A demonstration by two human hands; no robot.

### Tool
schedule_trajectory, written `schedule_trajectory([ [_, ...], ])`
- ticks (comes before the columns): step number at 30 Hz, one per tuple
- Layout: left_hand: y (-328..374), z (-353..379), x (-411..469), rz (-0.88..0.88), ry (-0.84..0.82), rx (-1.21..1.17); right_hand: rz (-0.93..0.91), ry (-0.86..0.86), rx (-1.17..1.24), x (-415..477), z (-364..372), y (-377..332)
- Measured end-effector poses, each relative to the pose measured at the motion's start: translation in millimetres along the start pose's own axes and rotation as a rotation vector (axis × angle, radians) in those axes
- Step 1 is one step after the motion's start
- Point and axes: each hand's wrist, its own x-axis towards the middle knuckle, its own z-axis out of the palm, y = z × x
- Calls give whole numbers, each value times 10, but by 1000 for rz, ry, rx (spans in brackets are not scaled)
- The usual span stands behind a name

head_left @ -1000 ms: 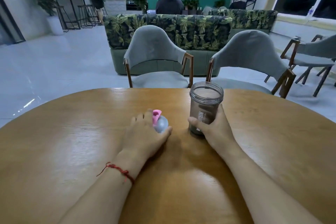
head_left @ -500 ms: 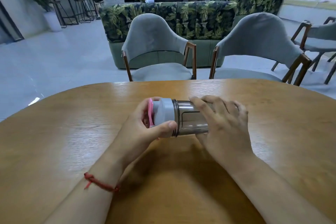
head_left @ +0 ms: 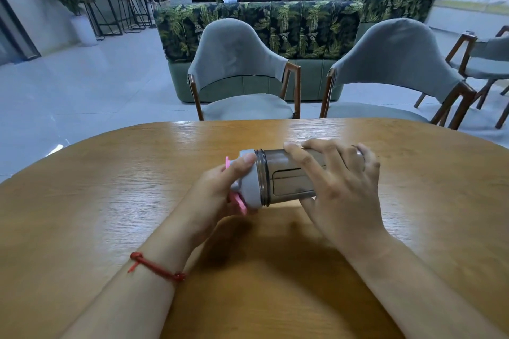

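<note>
A smoky transparent shaker bottle (head_left: 286, 177) lies on its side just above the round wooden table (head_left: 110, 201), held between both hands. Its grey lid (head_left: 250, 187) with a pink flip cap (head_left: 239, 202) sits on the bottle's mouth, pointing left. My left hand (head_left: 217, 195) grips the lid, thumb over its top edge. My right hand (head_left: 341, 187) wraps round the bottle's body from the right, fingers spread over the top. The bottle's base is hidden behind my right hand.
Two grey upholstered chairs (head_left: 239, 69) (head_left: 396, 71) stand at the table's far edge. Behind them is a leaf-patterned sofa (head_left: 275, 25). Three people are in the background, and another chair (head_left: 484, 63) stands at the right.
A second ago the bottle stood upright with the lid on the table under my left hand. Both hands then brought lid and bottle together sideways; since then the lid has turned, its pink cap now lower.
</note>
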Motion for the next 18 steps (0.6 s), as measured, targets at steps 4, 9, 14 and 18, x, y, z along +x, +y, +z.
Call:
schedule_trajectory([
  [4, 29, -9, -19, -38, -55, -6, 11, -37, -17, 15, -36, -16],
  [9, 27, -132, -93, 258, -46, 352, 10, -179, 38, 24, -127, 45],
  [14, 65, -169, -157, 367, -140, 443, -19, -320, 149, 42, -248, 127],
  [18, 39, -199, -136, 368, -214, 427, -66, -406, 248, 36, -268, 187],
])
